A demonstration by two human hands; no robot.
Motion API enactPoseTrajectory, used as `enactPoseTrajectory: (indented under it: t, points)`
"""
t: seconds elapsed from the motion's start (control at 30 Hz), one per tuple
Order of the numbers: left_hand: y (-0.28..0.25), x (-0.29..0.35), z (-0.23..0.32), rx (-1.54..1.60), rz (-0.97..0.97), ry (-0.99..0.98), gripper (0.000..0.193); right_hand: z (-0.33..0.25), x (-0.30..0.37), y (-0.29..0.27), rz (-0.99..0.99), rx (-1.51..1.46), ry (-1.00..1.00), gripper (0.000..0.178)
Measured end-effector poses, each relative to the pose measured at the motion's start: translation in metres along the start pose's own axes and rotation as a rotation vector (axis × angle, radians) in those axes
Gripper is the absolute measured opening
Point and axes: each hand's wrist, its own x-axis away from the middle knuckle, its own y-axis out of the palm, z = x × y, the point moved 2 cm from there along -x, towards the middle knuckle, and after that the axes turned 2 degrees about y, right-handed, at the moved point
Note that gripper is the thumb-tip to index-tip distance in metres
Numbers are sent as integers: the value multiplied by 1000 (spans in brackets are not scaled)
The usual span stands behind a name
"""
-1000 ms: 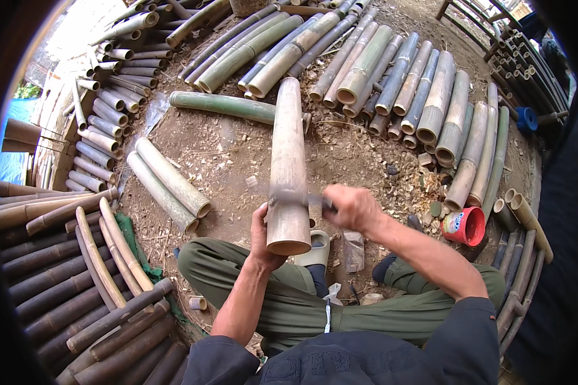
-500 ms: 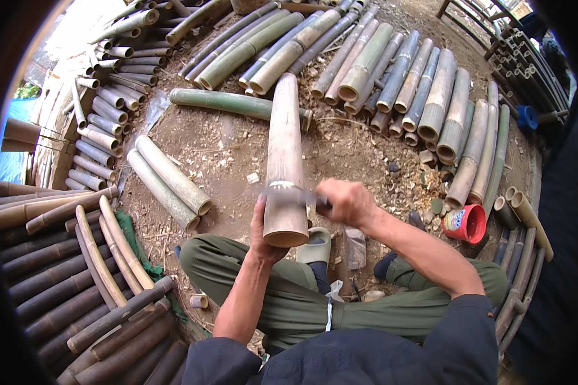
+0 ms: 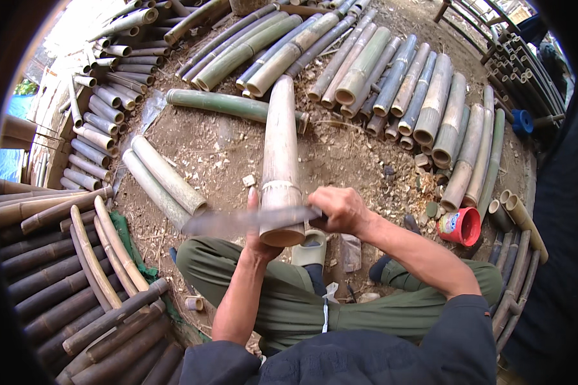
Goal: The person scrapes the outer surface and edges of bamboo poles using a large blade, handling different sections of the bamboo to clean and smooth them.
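While seated with both knees apart in green trousers (image 3: 366, 311), the person holds one long pale-tan bamboo pole section (image 3: 280, 154), which runs from the picture's centre toward 12 o'clock, its cut near end facing the camera. One left hand (image 3: 258, 234) grips that near end from below at its 7 o'clock side, thumb up along the wall, fingers mostly hidden behind the pole. One right hand (image 3: 341, 210) sits just at 3 o'clock of the pole end, fist closed on the handle of a long flat steel blade (image 3: 244, 221); the handle itself is covered by the fist. Blade lies crosswise over the pole near its end, tip toward 9 o'clock; motion blur makes its edge and tip hard to make out. One green bamboo pole (image 3: 228, 104) lies alone on the dirt at 11 o'clock. Two pale short poles (image 3: 164, 179) lie side by side at 9 o'clock. One red plastic cup (image 3: 460, 226) on its side at 3 o'clock. One grey-green sandal (image 3: 308, 247) below the pole end, partly covered. Stacked bamboo rings the site from 7 round to 4 o'clock; count not possible, many cut off at the dark rim.
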Motion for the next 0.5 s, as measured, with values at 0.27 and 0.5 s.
enactPoseTrajectory:
  t: [0.27, 0.5]
  points:
    - [-1, 0, -1, 41, 68, 31, 72, -4, -1, 2, -18, -31, 42, 19]
    - [-11, 6, -6, 3, 35, 8, 67, -15, -4, -3, -7, -72, -97, 22]
